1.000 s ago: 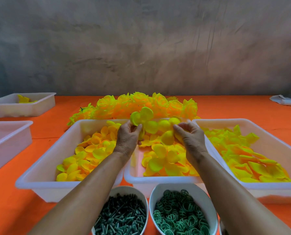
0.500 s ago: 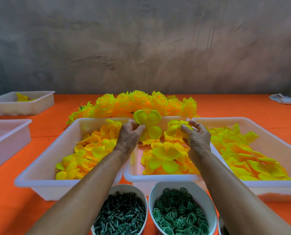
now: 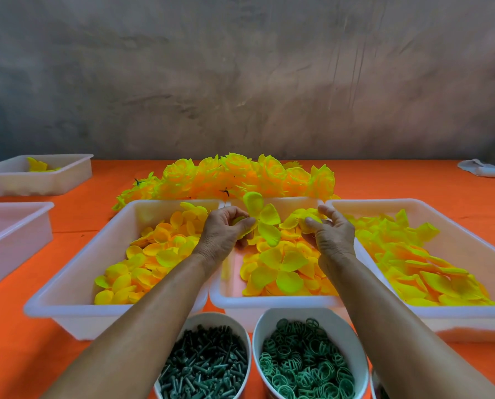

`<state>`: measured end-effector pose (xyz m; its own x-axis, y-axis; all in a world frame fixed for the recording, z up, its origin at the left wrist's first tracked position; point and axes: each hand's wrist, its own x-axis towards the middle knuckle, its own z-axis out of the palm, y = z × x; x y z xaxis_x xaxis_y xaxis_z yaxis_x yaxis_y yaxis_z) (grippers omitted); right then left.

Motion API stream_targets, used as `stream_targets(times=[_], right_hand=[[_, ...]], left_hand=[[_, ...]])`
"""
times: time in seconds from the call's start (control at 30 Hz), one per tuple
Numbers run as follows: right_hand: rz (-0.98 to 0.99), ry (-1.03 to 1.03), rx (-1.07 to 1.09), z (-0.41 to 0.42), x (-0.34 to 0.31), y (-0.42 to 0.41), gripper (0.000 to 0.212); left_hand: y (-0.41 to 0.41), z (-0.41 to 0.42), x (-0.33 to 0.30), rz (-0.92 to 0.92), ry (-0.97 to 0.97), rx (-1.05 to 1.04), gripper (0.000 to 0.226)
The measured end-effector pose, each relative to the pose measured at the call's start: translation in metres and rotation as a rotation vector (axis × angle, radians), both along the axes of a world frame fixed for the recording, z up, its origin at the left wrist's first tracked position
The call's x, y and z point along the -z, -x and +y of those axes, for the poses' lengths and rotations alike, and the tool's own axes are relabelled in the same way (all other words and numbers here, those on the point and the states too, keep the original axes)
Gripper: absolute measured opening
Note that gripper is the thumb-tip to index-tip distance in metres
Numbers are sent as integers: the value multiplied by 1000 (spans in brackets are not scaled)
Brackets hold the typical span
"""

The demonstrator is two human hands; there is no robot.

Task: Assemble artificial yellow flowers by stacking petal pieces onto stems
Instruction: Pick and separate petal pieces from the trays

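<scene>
My left hand pinches a yellow petal piece with several lobes, held upright over the middle tray. My right hand grips another yellow petal piece just to the right, a short gap from the first. The middle tray holds more loose yellow-orange petal pieces. Whether a stem sits in my left hand is hidden by the fingers.
White trays of petals stand to the left and right. A pile of finished yellow flowers lies behind them. Near me are a cup of dark green stems and a cup of green rings. Two more trays sit far left.
My right hand has lifted a petal piece from the middle tray and drawn closer to the left hand. The left hand's petal piece has turned a little and stayed over the tray.
</scene>
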<state>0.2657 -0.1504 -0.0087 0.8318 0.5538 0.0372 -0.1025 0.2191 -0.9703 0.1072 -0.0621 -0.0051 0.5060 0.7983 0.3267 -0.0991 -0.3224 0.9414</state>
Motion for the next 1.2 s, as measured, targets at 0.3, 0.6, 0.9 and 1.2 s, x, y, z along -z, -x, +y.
stream_targets(times=[0.3,0.6,0.9,1.2], right_hand=[[-110,130,33,4,7,-6,47],[-545,606,64,6,10,-4,45],[-195,179,-331,-9,-14,21,42],[-378,269,-328,-21,-26,12,14]], left_hand=[[0,-2,0,-11,13,74,12],[2,-3,0,70,-9,208,10],[0,-3,1,71,-7,150,12],[0,-1,-3,292,-128,183,14]])
